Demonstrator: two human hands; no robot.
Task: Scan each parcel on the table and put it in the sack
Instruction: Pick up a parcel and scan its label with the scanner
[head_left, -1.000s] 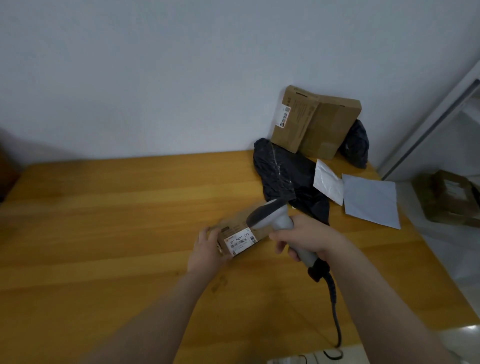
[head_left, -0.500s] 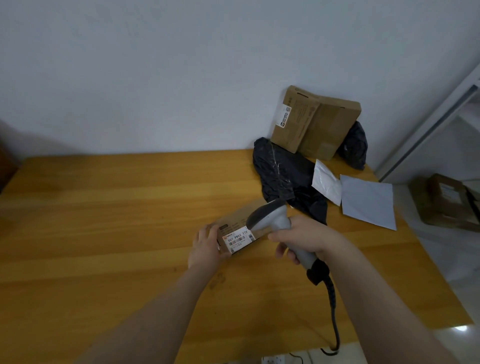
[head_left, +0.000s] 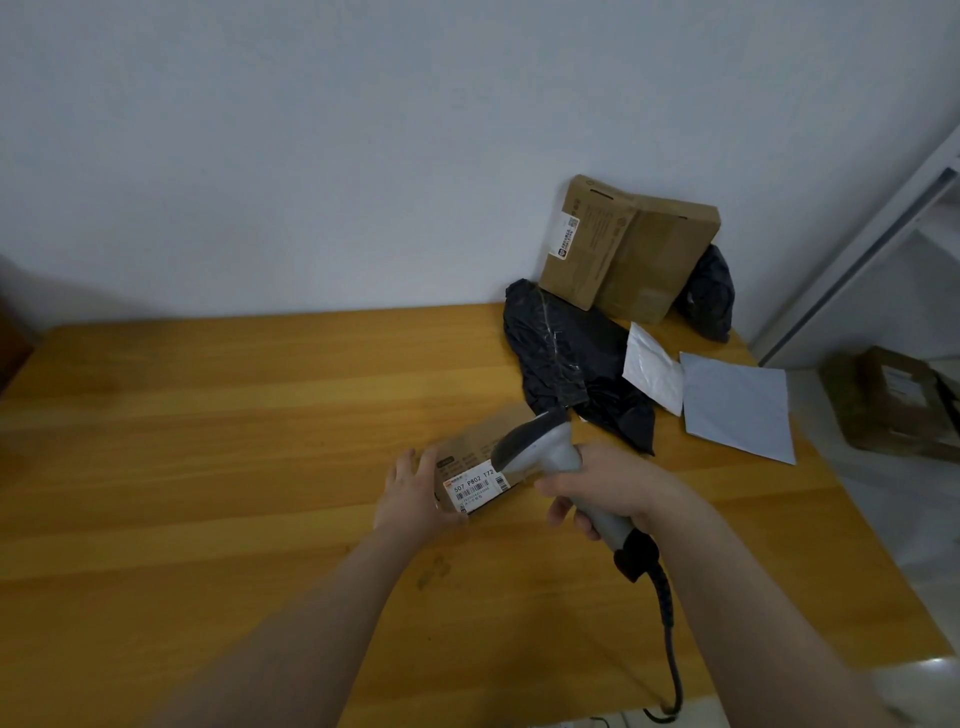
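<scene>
A small brown cardboard parcel (head_left: 475, 449) with a white barcode label lies on the wooden table (head_left: 208, 441). My left hand (head_left: 413, 493) holds its near left end, fingers wrapped round the edge. My right hand (head_left: 608, 486) grips the handle of a grey barcode scanner (head_left: 540, 449), whose dark head hangs just above the label. Behind lie a black plastic parcel (head_left: 566, 364), a white mailer (head_left: 652, 371), a grey flat mailer (head_left: 737, 402), and a large cardboard box (head_left: 623, 249) leaning on the wall. No sack is visible.
Another black bag (head_left: 709, 293) sits behind the large box at the table's back right corner. The scanner's cable (head_left: 670, 644) trails off the front edge. A brown box (head_left: 893, 405) lies on the floor to the right, beside a white frame (head_left: 852, 249).
The hands, parcel and scanner have stayed almost where they were; only the camera view has drifted slightly.
</scene>
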